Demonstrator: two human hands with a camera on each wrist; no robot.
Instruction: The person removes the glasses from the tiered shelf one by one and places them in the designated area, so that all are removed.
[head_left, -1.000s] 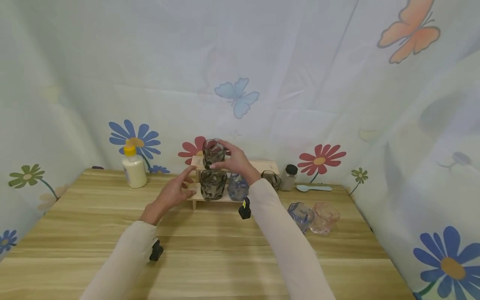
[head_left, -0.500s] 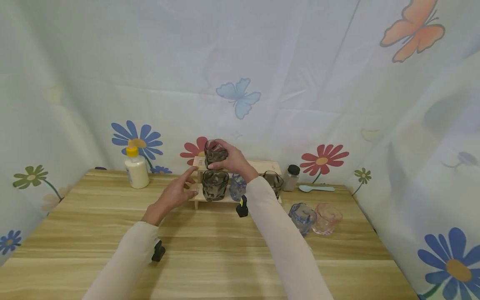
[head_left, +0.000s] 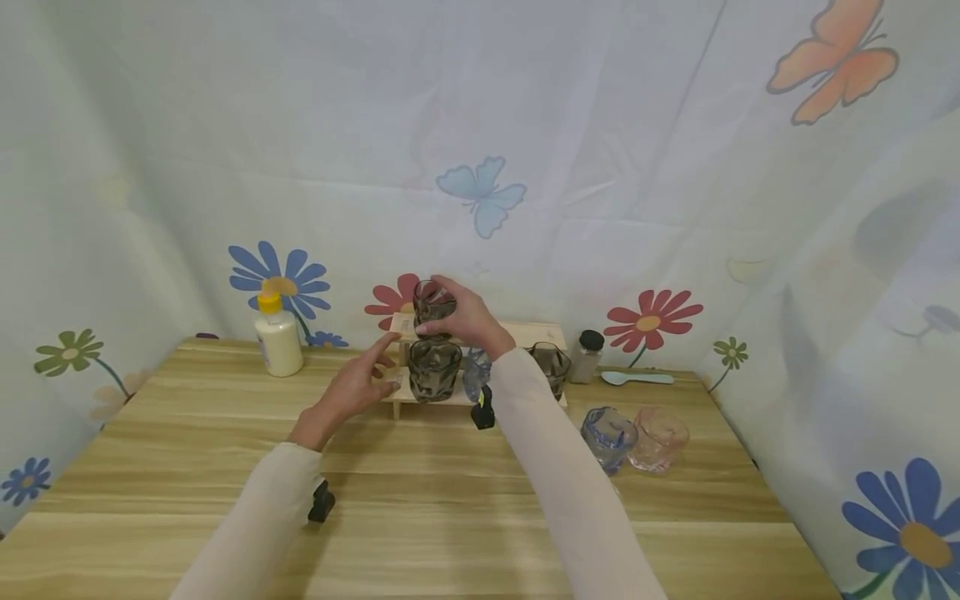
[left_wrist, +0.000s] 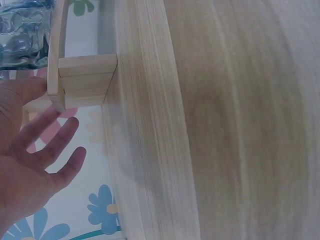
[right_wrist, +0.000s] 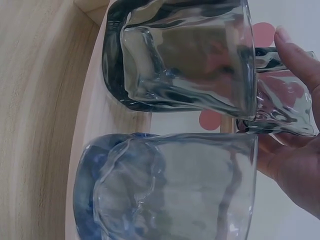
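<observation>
My right hand (head_left: 474, 321) grips a dark grey glass tumbler (head_left: 432, 308) at the left end of the upper tier of a two-tier wooden rack (head_left: 525, 333). In the right wrist view, fingers and thumb lie on opposite sides of this tumbler (right_wrist: 285, 95). My left hand (head_left: 352, 387) is at the rack's left end, its index finger by the upper tier and its thumb touching the lower one. In the left wrist view, the left hand (left_wrist: 30, 160) has spread fingers. Below stand another grey tumbler (head_left: 435, 372) and a blue tumbler (head_left: 476, 372), partly hidden by the right arm.
A third grey tumbler (head_left: 553, 367) stands at the lower tier's right end. Right of the rack are a black-lidded jar (head_left: 587, 358) and a pale blue spoon (head_left: 637, 378). Blue (head_left: 609, 437) and pink (head_left: 658, 437) tumblers stand nearer. A yellow-capped bottle (head_left: 279, 337) is at left.
The right hand stays around the grey tumbler, which sits slightly lower against the upper tier. The left hand keeps its place at the rack. The whole view shifts slightly to the right.
</observation>
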